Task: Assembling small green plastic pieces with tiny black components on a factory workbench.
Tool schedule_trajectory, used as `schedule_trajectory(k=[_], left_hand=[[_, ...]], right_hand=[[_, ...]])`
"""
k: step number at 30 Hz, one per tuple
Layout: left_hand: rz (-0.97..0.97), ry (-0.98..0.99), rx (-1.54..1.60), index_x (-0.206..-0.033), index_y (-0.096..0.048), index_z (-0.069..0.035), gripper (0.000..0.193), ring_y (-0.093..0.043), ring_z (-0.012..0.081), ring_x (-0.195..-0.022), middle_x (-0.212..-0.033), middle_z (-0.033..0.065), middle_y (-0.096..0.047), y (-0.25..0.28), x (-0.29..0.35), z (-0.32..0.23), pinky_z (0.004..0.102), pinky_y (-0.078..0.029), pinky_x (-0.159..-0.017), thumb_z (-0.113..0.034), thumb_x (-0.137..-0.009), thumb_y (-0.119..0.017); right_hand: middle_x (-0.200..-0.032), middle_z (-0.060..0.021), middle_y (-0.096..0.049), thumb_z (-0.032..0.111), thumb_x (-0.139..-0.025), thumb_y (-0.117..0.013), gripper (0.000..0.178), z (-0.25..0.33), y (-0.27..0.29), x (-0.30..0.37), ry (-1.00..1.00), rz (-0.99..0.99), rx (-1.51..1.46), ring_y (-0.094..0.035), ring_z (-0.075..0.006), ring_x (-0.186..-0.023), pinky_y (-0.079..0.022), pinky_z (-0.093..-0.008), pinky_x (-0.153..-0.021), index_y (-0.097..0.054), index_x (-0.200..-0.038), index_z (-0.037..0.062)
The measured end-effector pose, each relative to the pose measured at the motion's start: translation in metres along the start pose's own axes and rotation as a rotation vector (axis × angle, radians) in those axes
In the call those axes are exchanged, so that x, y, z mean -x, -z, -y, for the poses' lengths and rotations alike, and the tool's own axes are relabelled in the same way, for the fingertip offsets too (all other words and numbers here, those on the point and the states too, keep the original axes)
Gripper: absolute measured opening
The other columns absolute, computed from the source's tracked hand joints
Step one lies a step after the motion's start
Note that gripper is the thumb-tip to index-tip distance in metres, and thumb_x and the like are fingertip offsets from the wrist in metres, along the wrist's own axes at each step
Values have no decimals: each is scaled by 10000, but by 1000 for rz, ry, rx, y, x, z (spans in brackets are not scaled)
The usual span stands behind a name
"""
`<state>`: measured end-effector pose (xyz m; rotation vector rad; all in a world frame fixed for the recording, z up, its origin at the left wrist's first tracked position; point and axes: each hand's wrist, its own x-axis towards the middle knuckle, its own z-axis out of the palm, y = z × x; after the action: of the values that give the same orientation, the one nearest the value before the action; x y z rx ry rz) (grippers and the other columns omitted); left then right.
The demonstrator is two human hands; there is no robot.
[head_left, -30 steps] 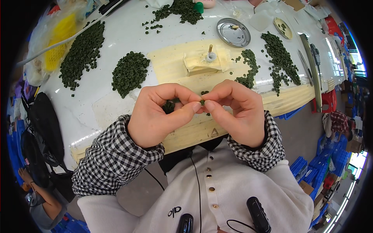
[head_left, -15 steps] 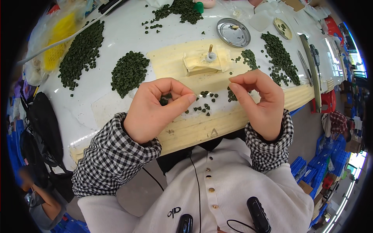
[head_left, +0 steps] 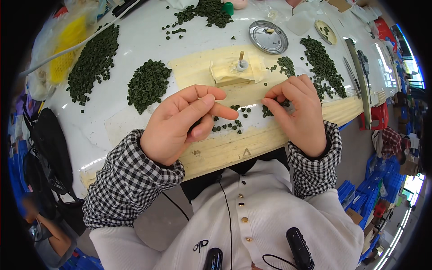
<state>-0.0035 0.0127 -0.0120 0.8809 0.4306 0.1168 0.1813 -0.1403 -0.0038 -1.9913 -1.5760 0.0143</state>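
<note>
Nearer to me than the taped block (head_left: 231, 82), the small dark green pieces (head_left: 239, 122) lie loosely scattered on the white table (head_left: 135, 45), in the gap between my 2 hands. My left hand (head_left: 173, 121) hangs to the near left of the block, its index and middle fingers spread apart and pointing right, its thumb laid close against the index. That middle fingertip reaches in over the edge of the scatter, so in the picture my left hand is the nearer of the 2 to these loose pieces; they lie just right of and below it.

To the near right of the block is my right hand (head_left: 297, 112), its thumb and index tips drawn together, pointing left. I cannot tell whether they meet, or whether they pinch a piece. Just below those tips, a tighter cluster (head_left: 267, 110) runs partly out of sight behind my hand, so this hand is the closer to that group. Nor can I tell whether the curl of my left palm holds any pieces.

Each piece looks small and round, and I make out no long axis to line my fingers up with; which way each faces is too fine to see. Left of the block sits a dense heap (head_left: 148, 85), and right of it a longer heap (head_left: 323, 65), both well apart from my fingertips.
</note>
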Motion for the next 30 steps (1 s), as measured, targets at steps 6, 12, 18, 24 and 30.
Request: schedule_trajectory(k=[6, 12, 18, 24, 30], left_hand=[[80, 35, -50, -1030, -567, 4, 206, -333, 11, -510, -851, 70, -637, 2, 2, -3, 147, -288, -460, -151, -957, -452], [-20, -9, -27, -1058, -575, 11, 191, -336, 18, -538, -849, 40, -612, 1, 2, 1, 147, -288, -479, -110, -928, -504], [16, 17, 32, -1032, -577, 11, 167, -338, 20, -536, -818, 43, -613, 3, 1, -1, 151, -290, -483, -95, -919, -515], [-14, 18, 7, -1032, -580, 11, 174, -335, 20, -535, -808, 45, -614, 3, 1, -1, 149, -291, -481, -104, -918, -516], [-11, -19, 12, -1079, -581, -1, 206, -328, 13, -530, -910, 88, -647, 3, 0, 0, 140, -294, -486, -99, -915, -505]], right_hand=[[-705, -50, -531, 16, -681, -679, 100, 4, -1, -3, 24, 60, 41, -465, -217, -697, -389, -315, -629, -592, -728, 24], [-743, -67, -528, 20, -701, -660, 118, 10, -5, -3, 124, 37, 122, -468, -247, -722, -400, -341, -638, -559, -762, 14], [-723, -88, -533, -13, -727, -643, 115, 6, -9, 3, -10, -86, -112, -522, -260, -679, -442, -335, -607, -542, -773, 15], [-710, -112, -585, -42, -724, -637, 136, 6, -7, 4, 50, -85, -132, -571, -256, -662, -468, -320, -578, -607, -845, 11], [-715, -91, -590, -62, -705, -654, 151, 8, -9, 5, 72, -59, -125, -565, -217, -654, -446, -281, -575, -634, -841, -1]])
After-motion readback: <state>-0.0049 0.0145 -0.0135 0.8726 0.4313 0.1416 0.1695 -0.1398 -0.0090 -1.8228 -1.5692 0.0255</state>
